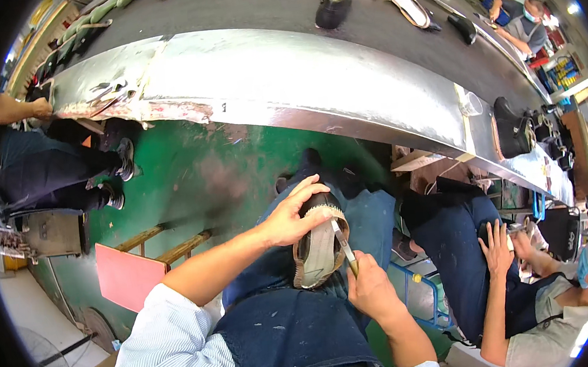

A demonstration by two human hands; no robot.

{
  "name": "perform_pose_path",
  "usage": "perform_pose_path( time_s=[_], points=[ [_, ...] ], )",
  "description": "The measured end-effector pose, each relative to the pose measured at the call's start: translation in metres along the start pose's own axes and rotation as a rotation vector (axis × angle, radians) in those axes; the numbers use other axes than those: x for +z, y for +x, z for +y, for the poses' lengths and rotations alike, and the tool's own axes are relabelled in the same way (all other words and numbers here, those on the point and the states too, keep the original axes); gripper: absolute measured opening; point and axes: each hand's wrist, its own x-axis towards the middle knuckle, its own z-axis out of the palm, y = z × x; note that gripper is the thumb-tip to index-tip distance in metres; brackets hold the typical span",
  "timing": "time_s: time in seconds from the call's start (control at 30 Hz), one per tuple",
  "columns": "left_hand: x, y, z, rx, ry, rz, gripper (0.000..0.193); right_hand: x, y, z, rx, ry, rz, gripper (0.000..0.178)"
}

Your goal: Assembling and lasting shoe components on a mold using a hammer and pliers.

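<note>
A dark shoe [318, 250] lies bottom up on my lap, its pale grey-beige underside showing and a stitched, ragged rim around the edge. My left hand [296, 214] is closed over its far end, fingers wrapped on the dark upper and thumb across the underside. In my right hand [375, 288] is a knife [343, 243] with a long metal blade, gripped by its handle. The blade's tip meets the shoe's right edge, close to my left thumb. My fingers hide most of the handle.
A long bench [286, 75] with a metal edge runs ahead, carrying a dark shoe [333, 9], pale soles [410, 8] and black boots [512, 131]. A pink-topped stool [131, 275] stands at left. Co-workers sit at right [504, 257] and left [54, 159]; another is across the bench.
</note>
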Motion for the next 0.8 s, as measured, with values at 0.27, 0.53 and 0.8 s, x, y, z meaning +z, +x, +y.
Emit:
perform_pose_path(
  time_s=[0.27, 0.53, 0.8],
  points=[
    [0.003, 0.004, -0.004, 0.028, 0.006, 0.024, 0.046, -0.043, -0.004, -0.017, 0.308, 0.475, -0.351, 0.023],
    [-0.009, 0.009, -0.005, 0.023, 0.027, -0.116, 0.055, -0.022, 0.034, -0.018, -0.055, 0.199, 0.072, 0.020],
    [-0.005, -0.011, -0.002, 0.008, 0.078, -0.003, 0.065, -0.011, 0.026, 0.001, 0.057, 0.384, -0.023, 0.030]
  ],
)
